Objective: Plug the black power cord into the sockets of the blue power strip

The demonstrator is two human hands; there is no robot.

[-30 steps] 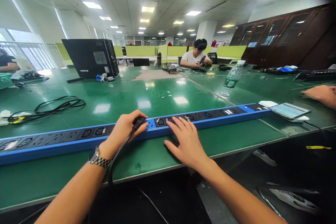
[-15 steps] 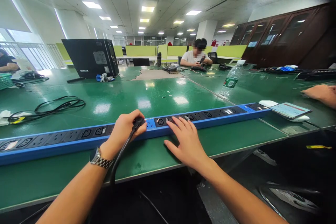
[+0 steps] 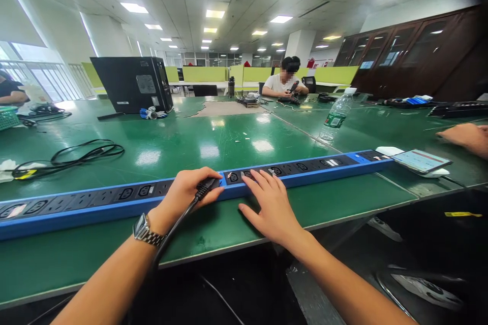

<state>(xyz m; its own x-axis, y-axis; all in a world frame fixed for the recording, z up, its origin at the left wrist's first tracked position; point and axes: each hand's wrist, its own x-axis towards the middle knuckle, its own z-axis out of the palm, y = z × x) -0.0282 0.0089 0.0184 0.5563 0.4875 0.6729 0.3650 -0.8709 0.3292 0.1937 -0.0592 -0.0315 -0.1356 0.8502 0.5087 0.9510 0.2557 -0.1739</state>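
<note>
A long blue power strip with black sockets [image 3: 305, 179] lies across the green table. My left hand [image 3: 190, 190], with a metal-banded watch on its wrist, grips a black plug [image 3: 206, 188] at the strip's middle, over the blue socket section. The plug's front end is at the sockets; whether it is inserted cannot be seen. Its black cable [image 3: 173, 231] runs down past my wrist and over the table edge. My right hand [image 3: 270, 204] lies on the strip just right of the plug, fingers spread over the sockets, holding nothing.
A black computer case [image 3: 131, 84] stands at the back left, with a coiled black cable [image 3: 87, 155] nearer. A plastic bottle [image 3: 337, 116] and a tablet [image 3: 421, 160] are to the right. Another person's hand [image 3: 467, 138] rests at the right edge. A person [image 3: 284, 83] sits across the table.
My left hand has moved slightly right with the plug, which now sits lower and closer to the blue socket section. My right hand has stayed in place.
</note>
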